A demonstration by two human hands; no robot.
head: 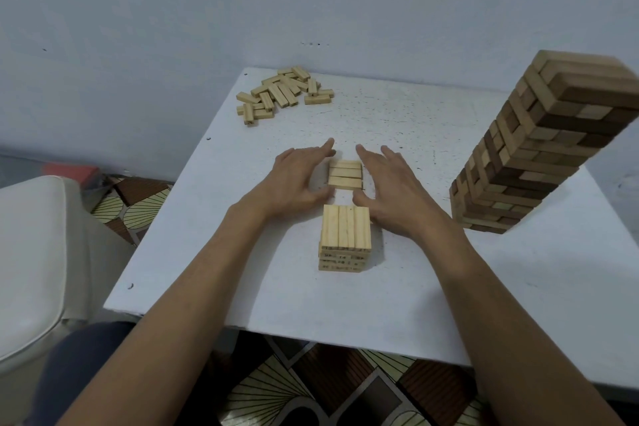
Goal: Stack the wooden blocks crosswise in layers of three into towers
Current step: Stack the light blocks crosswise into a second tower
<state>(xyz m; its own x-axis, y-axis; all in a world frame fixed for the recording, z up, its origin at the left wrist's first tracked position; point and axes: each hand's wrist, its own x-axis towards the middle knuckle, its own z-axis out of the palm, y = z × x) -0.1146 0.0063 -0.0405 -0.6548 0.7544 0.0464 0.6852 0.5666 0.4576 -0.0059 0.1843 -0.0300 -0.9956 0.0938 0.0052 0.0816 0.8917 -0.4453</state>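
Three pale wooden blocks [345,175] lie side by side as one flat layer in the middle of the white table [415,273]. My left hand [297,180] flanks the layer's left side and my right hand [387,187] its right side, fingers straight, thumbs near the front corners. Whether the fingers touch the blocks I cannot tell. Just in front stands a short pale tower [345,237] of several crosswise layers, its top blocks running away from me. A heap of loose pale blocks [281,94] lies at the table's far left corner.
A tall tower of light and dark blocks [539,149] rises at the table's right side, close to my right forearm. A white cushioned seat [31,253] stands to the left of the table. The wall is right behind the table's far edge.
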